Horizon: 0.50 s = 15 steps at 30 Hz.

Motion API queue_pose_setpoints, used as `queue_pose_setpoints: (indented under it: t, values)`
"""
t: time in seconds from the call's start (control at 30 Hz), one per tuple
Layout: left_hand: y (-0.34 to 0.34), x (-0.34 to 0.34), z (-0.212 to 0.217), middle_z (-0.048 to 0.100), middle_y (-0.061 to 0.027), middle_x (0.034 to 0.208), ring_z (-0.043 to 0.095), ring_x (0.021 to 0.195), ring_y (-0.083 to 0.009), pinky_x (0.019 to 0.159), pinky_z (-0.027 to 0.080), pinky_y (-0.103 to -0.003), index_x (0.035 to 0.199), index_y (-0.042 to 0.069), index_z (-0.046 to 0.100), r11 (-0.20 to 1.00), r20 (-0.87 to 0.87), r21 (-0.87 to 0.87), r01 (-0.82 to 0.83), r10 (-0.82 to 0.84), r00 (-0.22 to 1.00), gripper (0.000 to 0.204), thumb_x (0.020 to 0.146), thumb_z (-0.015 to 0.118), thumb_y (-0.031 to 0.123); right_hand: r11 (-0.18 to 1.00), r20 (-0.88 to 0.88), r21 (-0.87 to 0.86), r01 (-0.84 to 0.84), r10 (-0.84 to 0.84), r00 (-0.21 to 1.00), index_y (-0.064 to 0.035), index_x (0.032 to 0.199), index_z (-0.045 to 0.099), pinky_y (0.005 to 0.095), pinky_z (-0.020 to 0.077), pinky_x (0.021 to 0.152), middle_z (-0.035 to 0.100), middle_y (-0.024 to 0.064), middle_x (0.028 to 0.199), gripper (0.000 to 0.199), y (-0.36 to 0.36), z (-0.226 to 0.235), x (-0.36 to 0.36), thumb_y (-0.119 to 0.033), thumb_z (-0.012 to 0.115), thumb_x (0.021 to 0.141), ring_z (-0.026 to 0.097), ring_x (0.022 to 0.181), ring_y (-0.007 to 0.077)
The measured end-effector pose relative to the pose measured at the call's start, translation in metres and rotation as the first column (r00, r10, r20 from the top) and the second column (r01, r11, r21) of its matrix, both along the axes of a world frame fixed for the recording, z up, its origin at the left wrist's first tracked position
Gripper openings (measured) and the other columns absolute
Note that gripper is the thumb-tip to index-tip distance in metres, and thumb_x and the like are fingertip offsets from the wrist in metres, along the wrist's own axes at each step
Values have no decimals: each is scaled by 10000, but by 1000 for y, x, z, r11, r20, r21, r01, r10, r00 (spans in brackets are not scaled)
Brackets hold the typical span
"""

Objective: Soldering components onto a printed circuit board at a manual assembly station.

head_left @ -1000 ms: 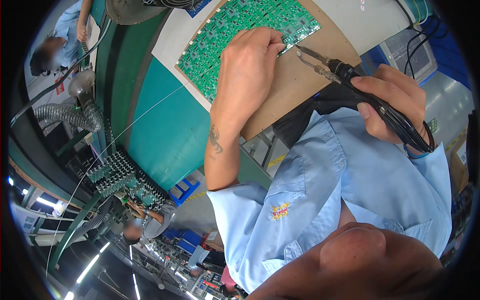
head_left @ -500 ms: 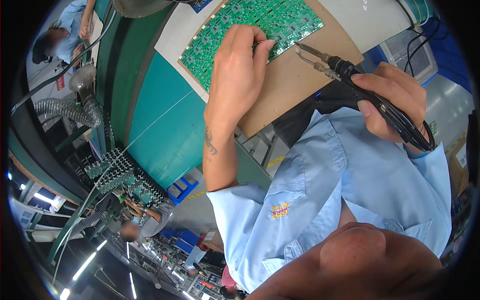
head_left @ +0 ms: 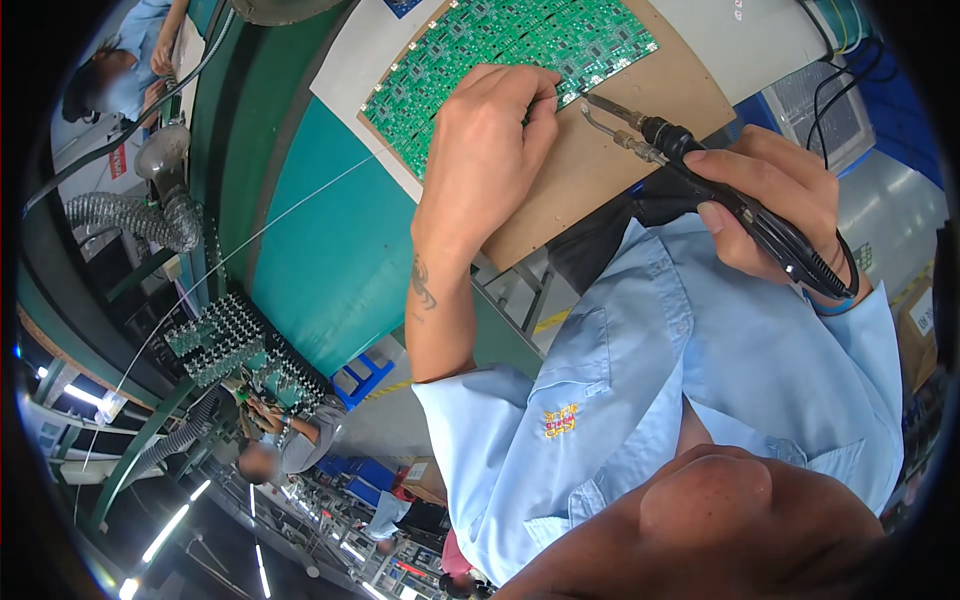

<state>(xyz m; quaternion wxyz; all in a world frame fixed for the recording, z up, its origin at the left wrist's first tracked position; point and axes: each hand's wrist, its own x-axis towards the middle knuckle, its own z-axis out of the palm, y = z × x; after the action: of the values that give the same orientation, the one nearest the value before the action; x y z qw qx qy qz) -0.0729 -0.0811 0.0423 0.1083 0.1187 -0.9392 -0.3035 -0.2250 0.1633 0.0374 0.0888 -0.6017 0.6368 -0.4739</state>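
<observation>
A green circuit board panel [head_left: 570, 45], crowded with small components, lies on a brown backing board [head_left: 610, 150]. Over its near edge my left hand [head_left: 490, 140] is closed in a pinch. Whatever sits between those fingertips is hidden by the hand. My right hand [head_left: 780, 190] grips a black soldering iron [head_left: 690, 150] like a pen. A thin bent metal tube runs alongside the iron's tip. That tip points left at the panel's near edge, a short way right of my left fingers.
Under the backing board is a white sheet [head_left: 350, 65]; left of it stretches a teal tabletop [head_left: 330, 240]. A clear flexible duct [head_left: 140, 220] stands at the left. Racked small parts [head_left: 235, 345] sit further down. Co-workers appear at upper left and lower left. Black cables [head_left: 845, 90] hang at the right.
My right hand has moved slightly left and down, bringing the iron's tip closer to my left fingers. My left hand has shifted a little right and down, still pinched.
</observation>
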Motion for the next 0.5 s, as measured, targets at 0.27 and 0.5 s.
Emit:
queue_pose_setpoints:
  t: [0.27, 0.5]
  values:
    - [-1, 0, 0, 775, -81, 959, 682, 893, -285, 823, 565, -374, 991, -1, 737, 1000, -6, 5, 11, -11, 1000, 141, 853, 711, -9, 1000, 24, -10, -2, 2, 1000, 42, 1134, 773, 295, 424, 543, 646, 102, 787, 316, -4, -4, 2, -144, 752, 880, 517, 609, 202]
    - [-3, -2, 0, 766, -72, 947, 679, 891, -279, 836, 561, -368, 988, 5, 740, 999, 4, -27, 34, -34, 999, 137, 855, 712, -15, 1000, 42, -13, -8, 8, 999, 43, 1142, 772, 292, 425, 541, 650, 103, 790, 312, -6, -5, 2, -131, 759, 883, 521, 606, 197]
